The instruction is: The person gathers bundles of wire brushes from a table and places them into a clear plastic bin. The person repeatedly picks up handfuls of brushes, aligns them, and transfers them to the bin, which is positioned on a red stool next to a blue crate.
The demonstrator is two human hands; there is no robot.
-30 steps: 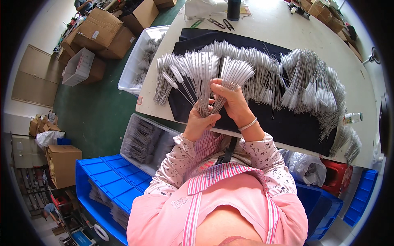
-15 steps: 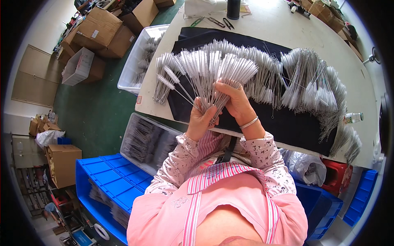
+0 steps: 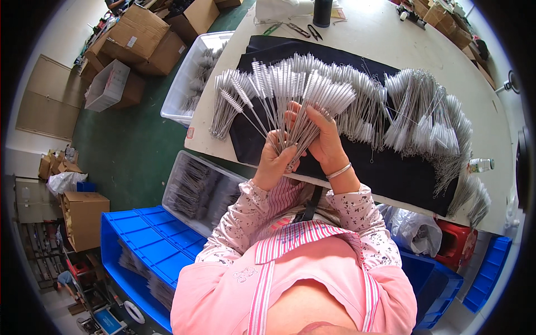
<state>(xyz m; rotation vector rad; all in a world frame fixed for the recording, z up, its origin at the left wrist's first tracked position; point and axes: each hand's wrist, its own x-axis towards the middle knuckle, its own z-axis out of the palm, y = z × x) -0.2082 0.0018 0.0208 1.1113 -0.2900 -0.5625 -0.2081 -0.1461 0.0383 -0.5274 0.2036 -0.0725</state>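
A fanned bunch of thin wire brushes point(image 3: 290, 84) with white bristle heads stands up between my hands. My left hand point(image 3: 275, 160) is closed round the lower wire stems, where their looped ends gather. Higher up, my right hand point(image 3: 322, 137) grips the right part of the bunch, its thumb across the stems and its fingers behind them. A few brushes at the left lean away from the others. Beyond my hands, more wire brushes point(image 3: 416, 106) lie in heaps on a black cloth point(image 3: 385, 173).
The cloth covers part of a white table point(image 3: 446, 56). Snips point(image 3: 314, 32), a dark cylinder point(image 3: 322, 13) and a small glass jar point(image 3: 481, 164) stand or lie on it. Left are a white bin point(image 3: 177, 114), a clear bin point(image 3: 167, 192) of brushes and blue crates point(image 3: 151, 229).
The fan of brushes has spread a little on the left side. My right hand's fingers now show among the stems. Both hands stay in nearly the same place.
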